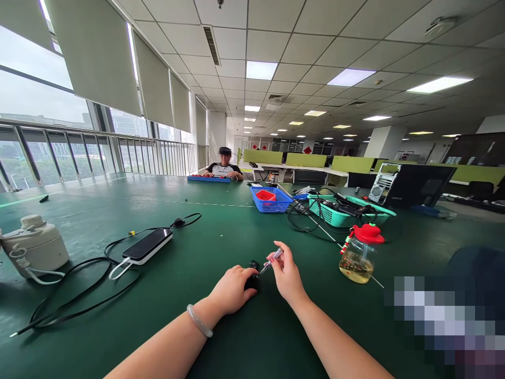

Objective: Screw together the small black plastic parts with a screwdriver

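My left hand is closed on a small black object at the middle of the green table. My fingers cover part of that object, so its kind does not show. A small dark knobbed part sticks up at its far side. In my right hand is a slim screwdriver with a pale shiny handle, pinched between thumb and fingers. It slants down to the left, its tip at the black object by my left fingertips. Whether the tip touches cannot be made out.
Left lie a phone-like device, black cables and a beige container. Right stands a red-lidded glass bottle. Beyond are a blue basket and a green basket of cables. Another person sits at the far end.
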A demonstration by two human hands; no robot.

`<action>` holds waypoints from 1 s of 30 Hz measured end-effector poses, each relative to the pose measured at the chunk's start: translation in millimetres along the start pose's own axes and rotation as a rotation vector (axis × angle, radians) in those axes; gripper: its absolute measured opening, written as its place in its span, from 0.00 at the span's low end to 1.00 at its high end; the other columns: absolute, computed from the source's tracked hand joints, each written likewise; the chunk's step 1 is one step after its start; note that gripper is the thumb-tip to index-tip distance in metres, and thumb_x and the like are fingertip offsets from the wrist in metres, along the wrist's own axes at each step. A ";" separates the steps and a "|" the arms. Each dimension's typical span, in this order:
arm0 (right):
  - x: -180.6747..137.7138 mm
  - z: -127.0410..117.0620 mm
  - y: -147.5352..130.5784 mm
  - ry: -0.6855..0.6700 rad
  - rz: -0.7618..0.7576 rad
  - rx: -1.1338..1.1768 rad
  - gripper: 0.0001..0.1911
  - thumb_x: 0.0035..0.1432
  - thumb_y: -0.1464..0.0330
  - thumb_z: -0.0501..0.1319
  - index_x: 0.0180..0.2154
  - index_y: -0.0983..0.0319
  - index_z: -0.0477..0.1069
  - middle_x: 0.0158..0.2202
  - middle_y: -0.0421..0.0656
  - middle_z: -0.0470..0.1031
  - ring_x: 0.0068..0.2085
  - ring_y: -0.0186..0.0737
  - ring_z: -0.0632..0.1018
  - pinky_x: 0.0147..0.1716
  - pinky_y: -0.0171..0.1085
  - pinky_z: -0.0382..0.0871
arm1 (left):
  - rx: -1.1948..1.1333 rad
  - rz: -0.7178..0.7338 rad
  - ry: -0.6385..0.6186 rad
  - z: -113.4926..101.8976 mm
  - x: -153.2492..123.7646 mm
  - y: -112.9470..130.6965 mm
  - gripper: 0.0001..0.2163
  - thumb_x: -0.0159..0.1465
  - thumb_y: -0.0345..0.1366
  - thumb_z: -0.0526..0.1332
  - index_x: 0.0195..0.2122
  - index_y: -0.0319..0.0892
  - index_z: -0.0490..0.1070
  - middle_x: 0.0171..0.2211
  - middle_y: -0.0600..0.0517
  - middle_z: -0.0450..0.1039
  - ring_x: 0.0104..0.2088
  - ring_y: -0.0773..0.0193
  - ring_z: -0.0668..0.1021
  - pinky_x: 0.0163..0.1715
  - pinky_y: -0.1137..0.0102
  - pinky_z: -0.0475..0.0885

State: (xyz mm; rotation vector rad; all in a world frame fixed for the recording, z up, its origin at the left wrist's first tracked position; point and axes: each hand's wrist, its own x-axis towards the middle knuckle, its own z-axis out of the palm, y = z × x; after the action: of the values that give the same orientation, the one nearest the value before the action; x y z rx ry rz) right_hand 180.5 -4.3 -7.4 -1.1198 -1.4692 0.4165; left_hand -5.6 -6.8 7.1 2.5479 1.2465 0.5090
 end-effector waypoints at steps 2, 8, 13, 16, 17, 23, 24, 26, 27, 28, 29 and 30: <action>0.4 -0.5 2.7 0.057 0.018 0.024 0.20 0.63 0.61 0.54 0.54 0.60 0.60 0.35 0.44 0.77 0.34 0.42 0.80 0.37 0.42 0.75 | -0.003 -0.002 -0.004 0.9 1.0 -1.5 0.19 0.59 0.39 0.63 0.53 0.46 0.69 0.46 0.48 0.77 0.47 0.53 0.75 0.50 0.60 0.69; -9.2 -1.6 -14.2 0.209 -0.212 0.056 0.19 0.66 0.67 0.52 0.57 0.58 0.57 0.37 0.44 0.75 0.37 0.41 0.79 0.40 0.43 0.75 | -0.002 0.020 0.006 3.8 2.0 -6.3 0.19 0.59 0.40 0.63 0.52 0.46 0.71 0.45 0.49 0.77 0.47 0.54 0.75 0.50 0.61 0.69; -19.7 4.7 -29.8 0.002 -0.579 -0.149 0.23 0.63 0.77 0.51 0.58 0.54 0.58 0.38 0.44 0.74 0.40 0.42 0.78 0.43 0.46 0.74 | 0.012 0.056 0.025 5.6 2.1 -6.4 0.16 0.59 0.39 0.63 0.49 0.46 0.72 0.42 0.50 0.78 0.44 0.55 0.75 0.47 0.62 0.69; -20.4 8.3 -30.0 -0.085 -0.621 -0.223 0.23 0.62 0.78 0.50 0.56 0.54 0.59 0.38 0.44 0.75 0.40 0.43 0.77 0.45 0.48 0.73 | 0.027 0.064 0.029 5.6 2.7 -5.4 0.13 0.59 0.38 0.62 0.45 0.45 0.73 0.39 0.50 0.78 0.42 0.56 0.75 0.45 0.62 0.70; -19.8 8.8 -28.7 -0.089 -0.594 -0.231 0.22 0.62 0.78 0.50 0.56 0.54 0.60 0.38 0.44 0.75 0.40 0.43 0.77 0.44 0.48 0.74 | 0.029 0.063 0.027 5.3 2.8 -4.9 0.12 0.60 0.39 0.62 0.45 0.45 0.73 0.39 0.50 0.78 0.42 0.56 0.75 0.45 0.62 0.70; -12.5 6.4 -14.9 -0.064 -0.320 -0.189 0.17 0.64 0.73 0.50 0.54 0.56 0.60 0.37 0.44 0.75 0.38 0.42 0.78 0.40 0.43 0.74 | 0.012 0.065 0.039 2.4 2.3 -2.8 0.16 0.61 0.40 0.61 0.50 0.45 0.72 0.45 0.48 0.77 0.47 0.55 0.74 0.50 0.61 0.69; -11.0 5.8 -13.0 -0.062 -0.281 -0.176 0.17 0.64 0.72 0.50 0.54 0.57 0.60 0.37 0.44 0.76 0.37 0.41 0.78 0.40 0.42 0.74 | 0.010 0.070 0.044 2.2 2.1 -2.7 0.16 0.61 0.40 0.61 0.50 0.45 0.72 0.46 0.49 0.77 0.47 0.55 0.74 0.51 0.61 0.69; -8.6 4.7 -10.5 -0.058 -0.228 -0.154 0.17 0.63 0.71 0.51 0.54 0.57 0.60 0.37 0.43 0.76 0.36 0.41 0.79 0.39 0.41 0.74 | 0.005 0.085 0.056 2.0 1.8 -2.6 0.16 0.62 0.40 0.60 0.51 0.45 0.72 0.48 0.49 0.77 0.48 0.56 0.74 0.52 0.61 0.69; -7.8 4.2 -10.1 -0.056 -0.213 -0.146 0.17 0.63 0.70 0.51 0.53 0.57 0.60 0.36 0.43 0.76 0.36 0.41 0.79 0.39 0.41 0.74 | 0.003 0.095 0.064 1.9 1.6 -2.4 0.16 0.62 0.39 0.60 0.51 0.45 0.72 0.48 0.49 0.77 0.48 0.56 0.74 0.52 0.61 0.69; -7.2 3.6 -10.2 -0.056 -0.203 -0.138 0.17 0.63 0.70 0.51 0.53 0.57 0.60 0.36 0.43 0.77 0.35 0.40 0.79 0.39 0.41 0.74 | 0.002 0.105 0.073 1.7 1.4 -2.1 0.15 0.63 0.39 0.59 0.51 0.46 0.72 0.48 0.49 0.76 0.48 0.57 0.73 0.53 0.61 0.69; -6.8 3.0 -10.7 -0.057 -0.199 -0.127 0.16 0.63 0.70 0.51 0.53 0.57 0.60 0.36 0.42 0.77 0.35 0.40 0.79 0.39 0.41 0.74 | 0.002 0.113 0.082 1.4 1.2 -1.6 0.15 0.64 0.39 0.58 0.51 0.46 0.72 0.49 0.49 0.76 0.48 0.57 0.73 0.53 0.61 0.69; -6.5 2.3 -11.6 -0.055 -0.200 -0.111 0.16 0.63 0.70 0.52 0.53 0.57 0.61 0.35 0.42 0.77 0.35 0.40 0.79 0.39 0.41 0.74 | 0.005 0.119 0.090 1.0 1.0 -0.9 0.15 0.64 0.38 0.57 0.52 0.46 0.72 0.49 0.49 0.76 0.49 0.57 0.73 0.53 0.61 0.69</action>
State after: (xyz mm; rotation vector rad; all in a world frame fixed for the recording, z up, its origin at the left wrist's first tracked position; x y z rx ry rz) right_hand 172.9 -14.3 -2.6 -1.0429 -1.6519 0.2298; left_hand -5.3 -5.5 6.0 2.6412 1.1300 0.6531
